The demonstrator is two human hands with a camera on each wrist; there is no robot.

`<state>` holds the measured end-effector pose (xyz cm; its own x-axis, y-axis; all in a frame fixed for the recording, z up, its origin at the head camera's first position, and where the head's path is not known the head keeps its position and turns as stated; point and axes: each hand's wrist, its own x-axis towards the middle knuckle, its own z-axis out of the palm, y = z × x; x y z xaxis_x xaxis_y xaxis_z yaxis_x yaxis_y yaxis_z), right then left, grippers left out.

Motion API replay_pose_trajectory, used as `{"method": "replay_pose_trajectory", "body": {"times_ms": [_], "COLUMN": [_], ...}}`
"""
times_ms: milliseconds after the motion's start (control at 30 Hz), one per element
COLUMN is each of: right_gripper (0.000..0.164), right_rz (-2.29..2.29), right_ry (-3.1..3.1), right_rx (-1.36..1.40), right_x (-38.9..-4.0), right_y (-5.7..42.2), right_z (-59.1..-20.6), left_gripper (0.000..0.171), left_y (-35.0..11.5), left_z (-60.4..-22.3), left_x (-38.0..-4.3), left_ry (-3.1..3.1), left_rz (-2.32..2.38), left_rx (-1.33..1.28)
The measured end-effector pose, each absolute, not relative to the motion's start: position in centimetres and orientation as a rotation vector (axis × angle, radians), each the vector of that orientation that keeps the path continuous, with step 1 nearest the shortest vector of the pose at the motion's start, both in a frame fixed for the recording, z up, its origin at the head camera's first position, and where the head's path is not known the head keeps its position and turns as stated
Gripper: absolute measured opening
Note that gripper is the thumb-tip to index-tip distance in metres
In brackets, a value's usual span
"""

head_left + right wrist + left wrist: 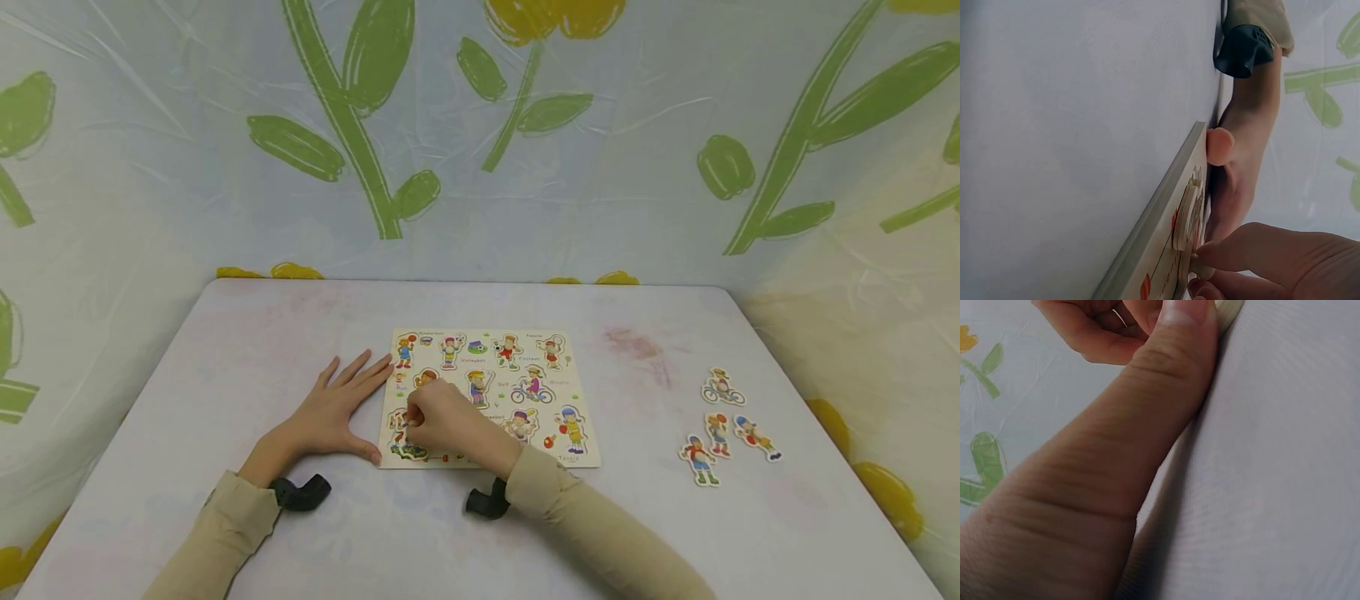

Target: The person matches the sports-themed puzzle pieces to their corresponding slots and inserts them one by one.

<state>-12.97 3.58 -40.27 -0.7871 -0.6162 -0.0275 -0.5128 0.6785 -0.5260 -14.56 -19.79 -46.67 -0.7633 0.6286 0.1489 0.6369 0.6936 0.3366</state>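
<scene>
A wooden peg puzzle board [487,460] printed with sporting children lies flat on the table. My left hand [333,412] rests beside its left edge with fingers spread, the thumb touching the lower left corner. Over the board's lower left part, my right hand [453,421] has curled fingers and pinches a small wooden knob [1202,269] between thumb and fingers. The puzzle piece [1185,215] at that spot stands slightly proud of the board. My right hand hides part of the lower rows in the head view.
Several loose puzzle pieces lie at the right of the table: a cyclist [722,387], a figure in blue overalls [699,461], a red-topped one [717,435] and a blue-capped one [757,437]. A flower-printed curtain [600,192] hangs behind the table.
</scene>
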Motion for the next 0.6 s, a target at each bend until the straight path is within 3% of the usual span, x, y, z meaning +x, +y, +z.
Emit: {"method": "replay_pose_trajectory", "body": {"times_ms": [600], "right_gripper": [0.016], "right_rz": [-0.669], "right_ry": [2.707], "right_rx": [-0.893], "right_x": [-13.2], "right_y": [2.1], "right_z": [-40.3], "left_gripper": [0.134], "left_y": [-19.8], "left_z": [-46.3], "left_x": [-14.4], "left_ry": [-2.887], "left_rz": [-0.601], "left_rx": [-1.068]}}
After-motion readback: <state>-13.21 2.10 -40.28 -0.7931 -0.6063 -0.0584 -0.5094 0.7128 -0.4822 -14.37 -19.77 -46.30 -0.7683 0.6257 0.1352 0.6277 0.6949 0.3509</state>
